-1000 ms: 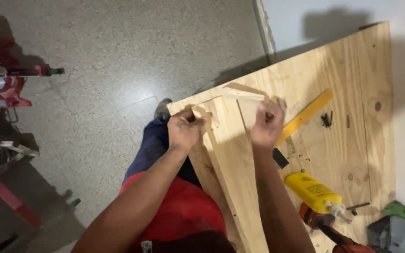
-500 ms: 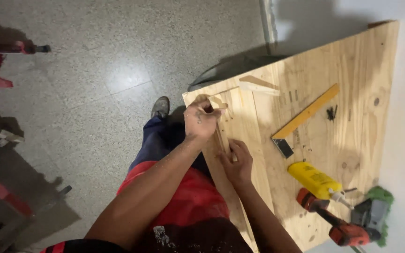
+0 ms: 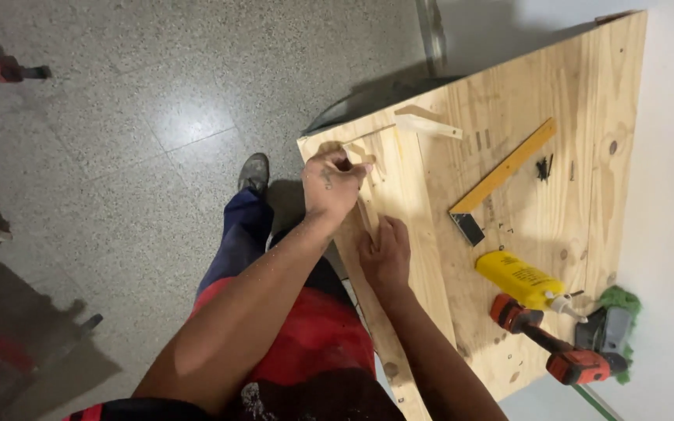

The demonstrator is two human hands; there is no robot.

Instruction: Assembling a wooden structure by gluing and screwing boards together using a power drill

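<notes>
Pressing down at the near-left corner of the plywood sheet point(image 3: 587, 156), both hands are working one thin wooden strip point(image 3: 367, 214) that runs along the sheet's left edge. Left hand point(image 3: 333, 183) sits at the strip's far end, fingers curled and pinched in around the wood there, knuckles up, right by the sheet's far-left corner. Right hand point(image 3: 386, 256) is closer to the body, palm down, fingers spread flat and pressing on the strip's near end, not wrapped around anything. The strip lies flat on a narrower board point(image 3: 403, 183) that rests on the sheet along that same left edge.

Over at the far edge, a short wooden offcut point(image 3: 429, 125) lies loose, just beyond the board's end. Toward the middle of the sheet there's a try square with a yellow blade point(image 3: 505, 171), its dark stock end pointing back toward the person. A small cluster of dark screws point(image 3: 544, 166) sits just beside the blade's far tip. Down near the right edge, a yellow glue bottle point(image 3: 520, 281) lies on its side, nozzle pointing to the near-right corner. Next to it, a red and black cordless drill point(image 3: 551, 343) lies flat, and a green cloth point(image 3: 614, 308) is bunched at the sheet's right edge behind the drill.

Below the sheet, speckled grey floor point(image 3: 157, 101), and the person's dark shoe point(image 3: 255, 171) planted just off the left edge.
</notes>
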